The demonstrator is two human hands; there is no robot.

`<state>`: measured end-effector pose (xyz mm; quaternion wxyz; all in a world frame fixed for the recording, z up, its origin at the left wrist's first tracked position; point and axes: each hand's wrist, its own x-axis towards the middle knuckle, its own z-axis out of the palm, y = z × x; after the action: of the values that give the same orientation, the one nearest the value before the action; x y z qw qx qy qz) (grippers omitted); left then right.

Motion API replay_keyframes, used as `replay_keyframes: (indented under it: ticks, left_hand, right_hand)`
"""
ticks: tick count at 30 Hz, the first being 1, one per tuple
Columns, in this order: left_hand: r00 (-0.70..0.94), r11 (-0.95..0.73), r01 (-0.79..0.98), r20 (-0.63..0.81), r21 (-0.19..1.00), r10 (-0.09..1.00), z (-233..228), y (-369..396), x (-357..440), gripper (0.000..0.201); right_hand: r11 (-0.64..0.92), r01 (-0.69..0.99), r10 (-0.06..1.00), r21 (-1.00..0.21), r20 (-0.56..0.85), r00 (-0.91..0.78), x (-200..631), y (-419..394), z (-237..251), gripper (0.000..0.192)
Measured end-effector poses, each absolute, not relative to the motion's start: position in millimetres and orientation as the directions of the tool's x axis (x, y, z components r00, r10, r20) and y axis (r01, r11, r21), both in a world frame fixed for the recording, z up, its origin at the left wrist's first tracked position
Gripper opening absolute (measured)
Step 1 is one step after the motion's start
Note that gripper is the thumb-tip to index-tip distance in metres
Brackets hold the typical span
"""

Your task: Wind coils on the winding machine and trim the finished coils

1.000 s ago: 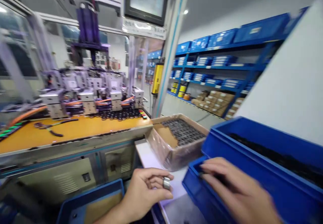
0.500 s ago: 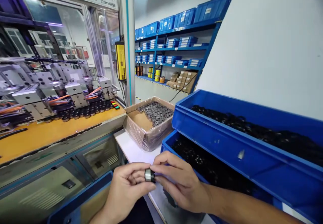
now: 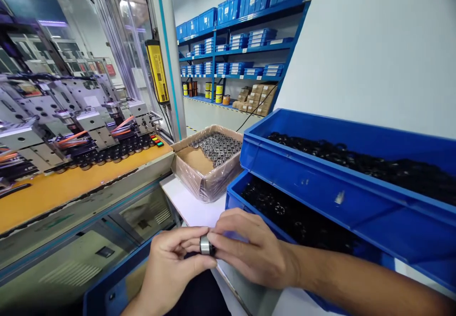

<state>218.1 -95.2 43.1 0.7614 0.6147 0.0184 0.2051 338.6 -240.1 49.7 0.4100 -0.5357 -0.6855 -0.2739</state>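
We note left hand [image 3: 171, 271] and right hand [image 3: 249, 254] pinched together on a small silver metal ring [image 3: 204, 245], apparently mating a black part; next: firm, square seating pressure.

A plain white wall [image 3: 374, 45] fills the right side of the room. At the far end, blue steel shelving [image 3: 249, 45] carries rows of blue bins [image 3: 228, 12] on top, flat blue trays lower down, and cardboard boxes [image 3: 254, 100] and yellow spools [image 3: 218, 92] at the bottom. On the left a glazed machine enclosure [image 3: 107, 45] with an aluminium frame post [image 3: 167, 54] stands over an orange work surface [image 3: 71, 183]. A yellow safety sensor bar [image 3: 157, 71] hangs on the post. Ceiling light reflects in the glass.
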Motion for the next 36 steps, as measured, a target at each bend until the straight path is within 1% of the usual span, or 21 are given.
replay_keyframes:
  ticks: [4, 5, 6, 8, 10, 11, 12, 13, 15, 17, 19, 21, 23, 25, 26, 27, 28, 30, 32, 33, 36]
  left_hand:
    - [0.867, 0.202, -0.366, 0.254, 0.909, 0.428, 39, -107, 219, 0.038]
    - [0.848, 0.158, -0.399, 0.297, 0.903, 0.439, 40, -107, 219, 0.038]
    - [0.817, 0.067, -0.440, 0.369, 0.895, 0.442, 41, -106, 219, 0.039]
    - [0.730, -0.211, -0.521, 0.560, 0.827, 0.392, 46, -100, 218, 0.038]
    - [0.654, -0.448, -0.551, 0.698, 0.704, 0.292, 50, -93, 216, 0.033]
    - [0.635, -0.506, -0.554, 0.728, 0.661, 0.256, 51, -91, 215, 0.030]
    - [0.625, -0.528, -0.551, 0.739, 0.646, 0.251, 51, -90, 215, 0.029]
    - [0.624, -0.524, -0.544, 0.733, 0.656, 0.270, 50, -91, 214, 0.028]
    - [0.647, -0.435, -0.522, 0.673, 0.734, 0.358, 45, -94, 214, 0.027]
    - [0.715, -0.230, -0.490, 0.538, 0.841, 0.446, 38, -99, 216, 0.025]
    - [0.791, 0.009, -0.447, 0.390, 0.895, 0.471, 32, -103, 219, 0.026]
    - [0.857, 0.191, -0.392, 0.282, 0.900, 0.431, 27, -104, 222, 0.027]
    - [0.906, 0.332, -0.346, 0.220, 0.878, 0.362, 24, -103, 223, 0.027]
    - [0.939, 0.441, -0.302, 0.185, 0.845, 0.289, 21, -103, 223, 0.027]
    - [0.944, 0.452, -0.297, 0.186, 0.841, 0.274, 20, -102, 223, 0.026]
    - [0.938, 0.416, -0.309, 0.203, 0.855, 0.280, 18, -100, 222, 0.025]
    - [0.924, 0.335, -0.339, 0.244, 0.879, 0.294, 17, -98, 222, 0.025]
    - [0.861, 0.078, -0.433, 0.387, 0.898, 0.329, 16, -93, 221, 0.025]
    - [0.788, -0.167, -0.512, 0.538, 0.843, 0.300, 18, -87, 222, 0.027]
    - [0.759, -0.246, -0.540, 0.592, 0.805, 0.272, 20, -85, 223, 0.026]
    - [0.699, -0.355, -0.592, 0.680, 0.724, 0.221, 26, -82, 226, 0.023]
  right_hand:
    - [0.246, 0.967, 0.467, 0.062, 0.867, -0.174, 340, -240, 46, 0.022]
    - [0.250, 0.966, 0.465, 0.065, 0.867, -0.179, 340, -240, 46, 0.024]
    - [0.258, 0.965, 0.465, 0.051, 0.869, -0.170, 338, -241, 46, 0.027]
    - [0.279, 0.960, 0.480, -0.030, 0.870, -0.113, 334, -241, 47, 0.031]
    - [0.303, 0.943, 0.510, -0.134, 0.859, -0.041, 329, -241, 50, 0.033]
    - [0.313, 0.932, 0.526, -0.184, 0.851, -0.008, 326, -241, 51, 0.032]
    - [0.317, 0.920, 0.544, -0.229, 0.839, 0.022, 324, -241, 53, 0.032]
    - [0.317, 0.910, 0.561, -0.269, 0.826, 0.049, 322, -241, 54, 0.032]
    - [0.316, 0.893, 0.579, -0.320, 0.811, 0.086, 322, -241, 55, 0.030]
    - [0.308, 0.892, 0.570, -0.330, 0.815, 0.105, 323, -240, 54, 0.026]
    - [0.300, 0.906, 0.558, -0.298, 0.825, 0.086, 325, -239, 52, 0.023]
    - [0.294, 0.920, 0.550, -0.259, 0.833, 0.059, 327, -239, 51, 0.022]
    - [0.287, 0.925, 0.542, -0.248, 0.839, 0.057, 328, -238, 51, 0.022]
    - [0.282, 0.926, 0.530, -0.252, 0.845, 0.069, 329, -238, 52, 0.021]
    - [0.281, 0.925, 0.526, -0.254, 0.847, 0.073, 329, -238, 52, 0.020]
    - [0.281, 0.925, 0.527, -0.254, 0.847, 0.073, 330, -239, 53, 0.018]
    - [0.281, 0.926, 0.528, -0.253, 0.846, 0.071, 330, -239, 53, 0.016]
    - [0.275, 0.927, 0.534, -0.255, 0.842, 0.073, 330, -240, 53, 0.013]
    - [0.264, 0.926, 0.552, -0.270, 0.830, 0.085, 328, -241, 52, 0.011]
    - [0.260, 0.924, 0.560, -0.279, 0.824, 0.091, 328, -242, 52, 0.011]
    - [0.263, 0.922, 0.571, -0.285, 0.816, 0.090, 326, -242, 52, 0.011]
